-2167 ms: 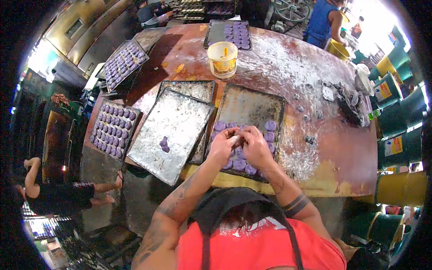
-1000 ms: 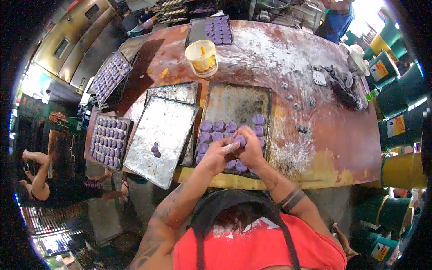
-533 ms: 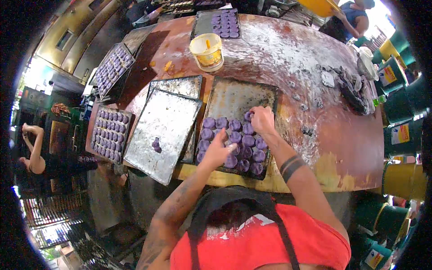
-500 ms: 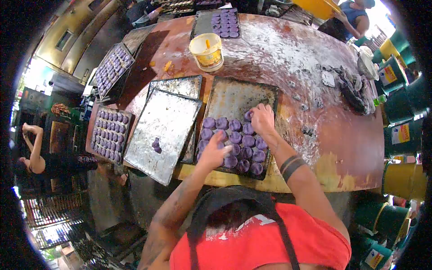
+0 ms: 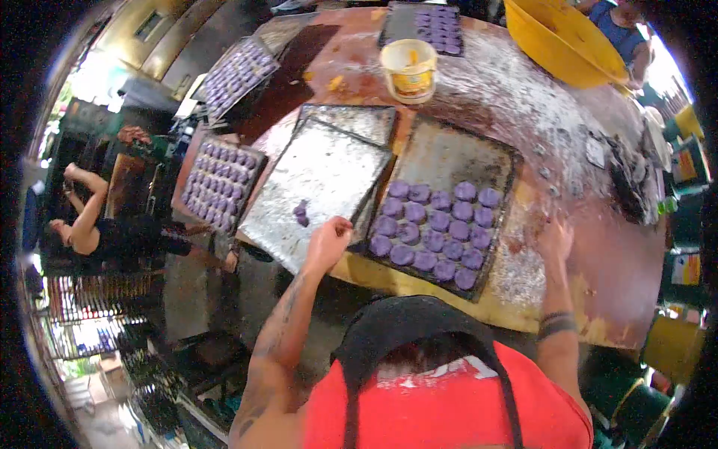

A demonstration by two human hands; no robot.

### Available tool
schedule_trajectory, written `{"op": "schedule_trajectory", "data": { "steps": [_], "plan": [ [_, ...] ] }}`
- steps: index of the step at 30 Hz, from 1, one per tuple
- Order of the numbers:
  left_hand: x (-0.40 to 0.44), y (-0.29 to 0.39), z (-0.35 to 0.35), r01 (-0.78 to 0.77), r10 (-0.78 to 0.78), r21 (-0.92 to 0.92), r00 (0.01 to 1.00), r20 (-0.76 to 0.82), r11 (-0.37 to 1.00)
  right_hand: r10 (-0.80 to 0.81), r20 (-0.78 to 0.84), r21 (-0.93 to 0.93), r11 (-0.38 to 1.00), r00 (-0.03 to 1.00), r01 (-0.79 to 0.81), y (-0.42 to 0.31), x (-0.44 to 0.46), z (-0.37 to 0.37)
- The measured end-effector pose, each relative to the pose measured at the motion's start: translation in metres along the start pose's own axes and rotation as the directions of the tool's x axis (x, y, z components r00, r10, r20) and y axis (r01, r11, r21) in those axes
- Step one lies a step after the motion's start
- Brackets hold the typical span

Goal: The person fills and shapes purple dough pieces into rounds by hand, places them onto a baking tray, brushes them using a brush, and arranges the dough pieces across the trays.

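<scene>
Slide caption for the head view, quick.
Left hand and right hand flank a tray partly filled with purple rounds on a floury table.

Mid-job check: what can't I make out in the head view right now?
All in the head view:
Left hand: its curl hides whether the palm holds anything.
Right hand: blurred, so its grip is unclear.
Yellow basin: cut off by the top edge.
Lower tray: mostly covered by the silvery tray on top.
Bucket label: too small and blurred to read.
</scene>
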State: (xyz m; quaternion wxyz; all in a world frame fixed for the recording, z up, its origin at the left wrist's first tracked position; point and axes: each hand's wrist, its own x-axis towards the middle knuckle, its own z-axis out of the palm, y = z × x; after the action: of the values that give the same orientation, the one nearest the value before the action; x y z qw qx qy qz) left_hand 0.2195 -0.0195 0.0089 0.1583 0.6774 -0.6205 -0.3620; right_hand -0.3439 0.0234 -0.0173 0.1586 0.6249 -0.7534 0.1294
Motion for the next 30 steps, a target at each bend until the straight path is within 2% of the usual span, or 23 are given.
{"op": "schedule_trajectory", "data": {
  "steps": [2, 3, 5, 6, 7, 8, 9, 10, 12, 13, 14, 15, 16, 17, 18, 19, 20, 22, 23, 26, 27, 29, 30],
  "plan": [
    [0.013, -0.015, -0.027, 0.062, -0.012, 0.23, 0.977, -0.213, 0.971, -0.002, 0.079, 0.03, 1.0, 0.997, 0.0, 0.028, -0.024, -0.005],
    [0.019, -0.024, -0.035, 0.03, 0.096, 0.327, 0.927, -0.362, 0.945, 0.057, 0.03, 0.158, 0.986, 0.998, -0.061, 0.04, -0.033, 0.001],
    [0.035, -0.045, -0.046, 0.009, 0.342, 0.516, 0.738, -0.582, 0.857, 0.198, -0.051, 0.403, 0.901, 0.979, -0.162, 0.053, -0.046, 0.012],
    [0.043, -0.049, -0.05, 0.082, 0.267, 0.536, 0.798, -0.54, 0.84, 0.403, 0.033, 0.715, 0.63, 0.914, -0.304, 0.05, -0.05, 0.011],
    [0.05, -0.054, -0.052, 0.15, 0.184, 0.558, 0.848, -0.497, 0.816, 0.542, 0.188, 0.899, 0.24, 0.819, -0.366, 0.046, -0.054, 0.009],
    [0.059, -0.061, -0.055, 0.212, 0.096, 0.582, 0.887, -0.453, 0.785, 0.59, 0.38, 0.923, -0.192, 0.712, -0.334, 0.042, -0.057, 0.007],
    [0.087, -0.11, -0.049, 0.129, 0.177, 0.613, 0.894, -0.412, 0.78, 0.626, 0.527, 0.849, -0.364, 0.575, -0.382, 0.0, -0.045, -0.024],
    [0.089, -0.101, -0.05, 0.127, 0.125, 0.5, 0.889, -0.441, 0.857, 0.636, 0.652, 0.758, -0.535, 0.413, -0.373, -0.044, -0.031, -0.057],
    [0.082, -0.05, -0.06, 0.107, 0.023, 0.25, 0.884, -0.467, 0.962, 0.377, 0.766, 0.603, -0.703, 0.521, -0.377, -0.065, -0.056, -0.03],
    [0.07, -0.01, -0.061, 0.07, -0.129, -0.16, 0.91, -0.394, 0.985, 0.246, 0.757, 0.57, -0.703, 0.605, -0.427, -0.082, -0.062, -0.019],
    [0.084, -0.023, -0.042, -0.098, -0.089, -0.533, 0.945, -0.315, 0.84, 0.15, 0.719, 0.603, -0.621, 0.679, -0.501, -0.106, -0.059, -0.013],
    [0.075, 0.004, -0.031, -0.029, -0.155, -0.729, 0.971, -0.184, 0.684, 0.117, 0.634, 0.743, -0.366, 0.764, -0.561, -0.135, -0.047, -0.02],
    [0.062, 0.037, -0.021, 0.006, -0.14, -0.755, 0.984, -0.114, 0.655, 0.058, 0.524, 0.849, -0.116, 0.85, -0.516, -0.163, -0.031, -0.037],
    [0.05, 0.06, -0.005, -0.043, 0.017, -0.859, 0.999, -0.04, 0.51, -0.003, 0.402, 0.908, 0.127, 0.916, -0.398, -0.191, -0.015, -0.054],
    [0.047, 0.079, 0.009, 0.128, -0.043, -0.92, 0.992, 0.121, 0.369, -0.094, 0.248, 0.924, 0.321, 0.964, -0.206, -0.218, 0.005, -0.092],
    [0.027, 0.113, 0.008, 0.147, -0.02, -0.886, 0.988, 0.154, 0.439, -0.12, 0.246, 0.922, 0.334, 0.962, -0.194, -0.234, 0.018, -0.113],
    [0.025, 0.124, 0.025, 0.18, 0.036, -0.944, 0.98, 0.197, 0.277, -0.148, 0.245, 0.92, 0.348, 0.958, -0.182, -0.244, 0.027, -0.127],
    [0.018, 0.141, 0.036, 0.247, 0.116, -0.89, 0.943, 0.312, 0.383, -0.203, 0.258, 0.88, 0.453, 0.945, -0.143, -0.257, 0.039, -0.141],
    [0.011, 0.149, 0.039, 0.255, 0.125, -0.89, 0.938, 0.322, 0.377, -0.232, 0.269, 0.857, 0.502, 0.935, -0.121, -0.258, 0.042, -0.144],
    [-0.003, 0.161, 0.046, 0.258, 0.141, -0.913, 0.939, 0.315, 0.317, -0.266, -0.112, 0.706, 0.657, 0.957, 0.265, -0.254, 0.033, -0.105],
    [0.004, 0.154, 0.058, 0.248, 0.147, -0.93, 0.944, 0.295, 0.271, -0.327, -0.06, 0.766, 0.591, 0.943, 0.253, -0.259, 0.037, -0.127],
    [0.001, 0.158, 0.057, 0.242, 0.209, -0.95, 0.936, 0.283, 0.199, -0.251, -0.026, 0.809, 0.564, 0.968, 0.167, -0.257, 0.034, -0.156],
    [-0.002, 0.163, 0.053, 0.216, 0.252, -0.945, 0.927, 0.278, 0.247, -0.209, -0.006, 0.827, 0.549, 0.978, 0.122, -0.255, 0.033, -0.162]
  ]
}}
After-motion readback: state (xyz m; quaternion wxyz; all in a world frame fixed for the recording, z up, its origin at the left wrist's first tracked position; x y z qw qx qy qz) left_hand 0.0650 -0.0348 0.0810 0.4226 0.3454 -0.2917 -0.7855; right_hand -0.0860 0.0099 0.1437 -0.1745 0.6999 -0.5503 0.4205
